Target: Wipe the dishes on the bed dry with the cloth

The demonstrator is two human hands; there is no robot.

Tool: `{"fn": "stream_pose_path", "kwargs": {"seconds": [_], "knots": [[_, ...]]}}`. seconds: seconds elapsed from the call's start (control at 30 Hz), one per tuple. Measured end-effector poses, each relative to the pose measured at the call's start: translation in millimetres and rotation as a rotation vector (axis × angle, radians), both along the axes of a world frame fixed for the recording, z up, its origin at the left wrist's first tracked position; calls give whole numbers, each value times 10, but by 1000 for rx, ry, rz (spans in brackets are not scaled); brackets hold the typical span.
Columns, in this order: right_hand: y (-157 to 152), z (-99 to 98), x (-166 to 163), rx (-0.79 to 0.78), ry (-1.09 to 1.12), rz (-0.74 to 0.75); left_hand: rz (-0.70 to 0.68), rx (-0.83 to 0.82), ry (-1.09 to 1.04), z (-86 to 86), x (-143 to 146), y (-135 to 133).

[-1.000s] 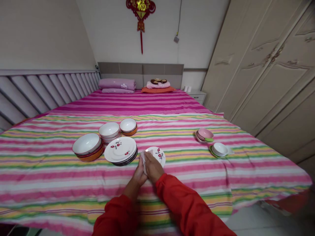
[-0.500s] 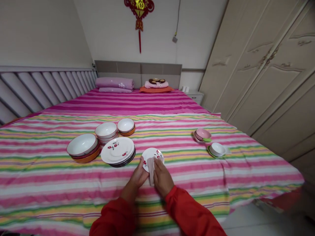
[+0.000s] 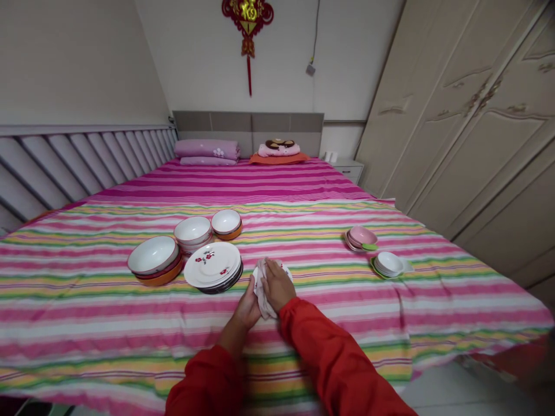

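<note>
A small white plate with red flowers point(image 3: 287, 268) lies on the striped bedspread, mostly covered. My right hand point(image 3: 277, 284) presses a white cloth point(image 3: 261, 292) flat onto the plate, fingers bent over the cloth. My left hand point(image 3: 247, 306) grips the plate's near left edge from the side. Both sleeves are red. Just left of my hands stands a stack of flowered plates point(image 3: 213, 266).
Left of the plate stack are a wide bowl stack with an orange base point(image 3: 154, 259) and two smaller bowl stacks point(image 3: 193, 231) point(image 3: 226, 222). On the right sit pink dishes point(image 3: 361, 237) and small white dishes point(image 3: 389, 263). Pillows lie by the headboard; wardrobe doors point(image 3: 468, 121) stand to the right.
My right hand has slid the cloth forward over the plate, which it now covers almost fully. The left hand stays at the plate's edge.
</note>
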State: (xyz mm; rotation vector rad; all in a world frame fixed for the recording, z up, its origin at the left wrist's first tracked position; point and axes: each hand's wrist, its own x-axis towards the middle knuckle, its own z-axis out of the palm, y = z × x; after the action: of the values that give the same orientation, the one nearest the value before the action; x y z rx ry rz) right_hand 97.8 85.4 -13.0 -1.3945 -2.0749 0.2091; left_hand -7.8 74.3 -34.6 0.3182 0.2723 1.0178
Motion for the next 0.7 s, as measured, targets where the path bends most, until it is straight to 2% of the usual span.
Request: {"fn": "stream_pose_path", "kwargs": {"seconds": [0.1, 0.23, 0.33, 0.43, 0.53, 0.7], "knots": [[-7, -78, 207, 15, 20, -54, 47, -8, 23, -12, 12, 1], [-235, -210, 374, 53, 14, -38, 15, -4, 10, -36, -4, 8], [-474, -287, 324, 90, 31, 35, -15, 24, -15, -31, -9, -2], [-597, -301, 146, 94, 35, 138, -35, -15, -1, 3, -15, -32], [-526, -235, -62, 71, 22, 199, -49, -85, 35, 40, -28, -56], [-167, -64, -219, 36, 40, 132, 20, -66, 17, 28, -24, -30]]}}
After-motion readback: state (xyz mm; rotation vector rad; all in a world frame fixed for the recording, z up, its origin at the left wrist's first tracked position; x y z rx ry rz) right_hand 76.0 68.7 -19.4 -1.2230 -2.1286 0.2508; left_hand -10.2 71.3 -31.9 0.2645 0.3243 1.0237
